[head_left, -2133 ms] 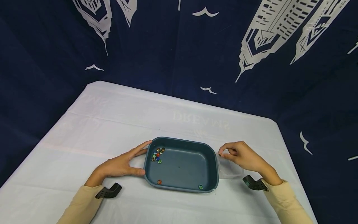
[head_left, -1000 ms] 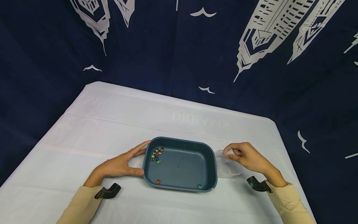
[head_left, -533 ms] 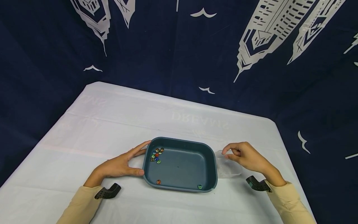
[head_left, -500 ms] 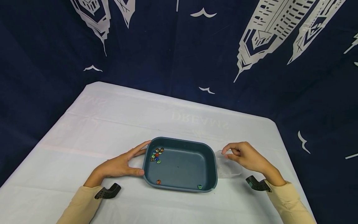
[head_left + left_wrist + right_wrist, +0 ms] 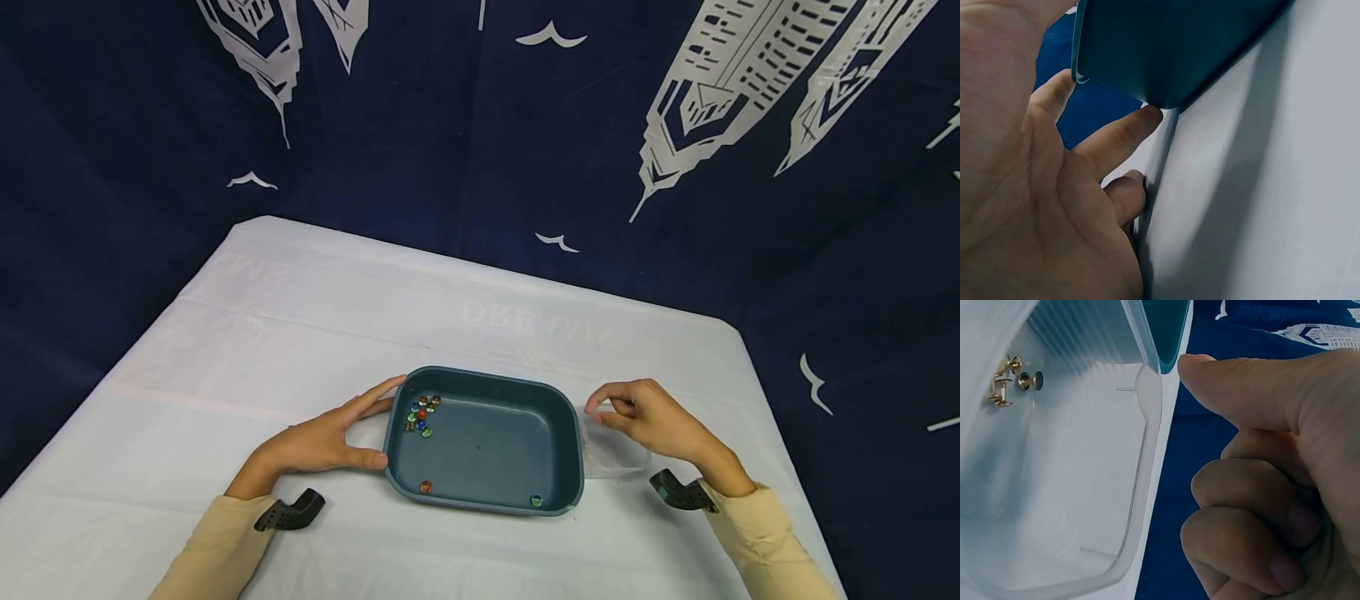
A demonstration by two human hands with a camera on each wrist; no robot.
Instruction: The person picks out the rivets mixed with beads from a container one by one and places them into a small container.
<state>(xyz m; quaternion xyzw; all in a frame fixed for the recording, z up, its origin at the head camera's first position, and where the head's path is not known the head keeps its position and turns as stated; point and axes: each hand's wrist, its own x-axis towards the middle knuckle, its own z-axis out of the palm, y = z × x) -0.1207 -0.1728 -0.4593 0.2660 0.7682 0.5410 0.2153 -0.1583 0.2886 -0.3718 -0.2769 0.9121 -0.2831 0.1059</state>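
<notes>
A blue-green rectangular tray (image 5: 487,502) holds several glass marbles (image 5: 422,414), mostly at its left end. A small gold-brown piece (image 5: 409,426) lies among them. My left hand (image 5: 322,442) is spread against the tray's left side, thumb at the rim; its fingers also touch the tray (image 5: 1166,50) in the left wrist view. Over a clear plastic box (image 5: 615,454) right of the tray hovers my right hand (image 5: 648,417). Its thumb and index are close together, the other fingers loosely curled, nothing visible between them. Several gold screw-like fasteners (image 5: 1004,390) lie inside the box.
An orange marble (image 5: 426,487) and a green marble (image 5: 536,500) lie apart near the tray's front wall. White cloth (image 5: 337,333) covers the table. A dark blue printed curtain (image 5: 450,150) hangs behind the far edge.
About two seconds ago my right fingertips pinched a small brownish thing; it is gone from them now. The right hand drew slightly rightward, then came back toward the tray. The left hand stays put.
</notes>
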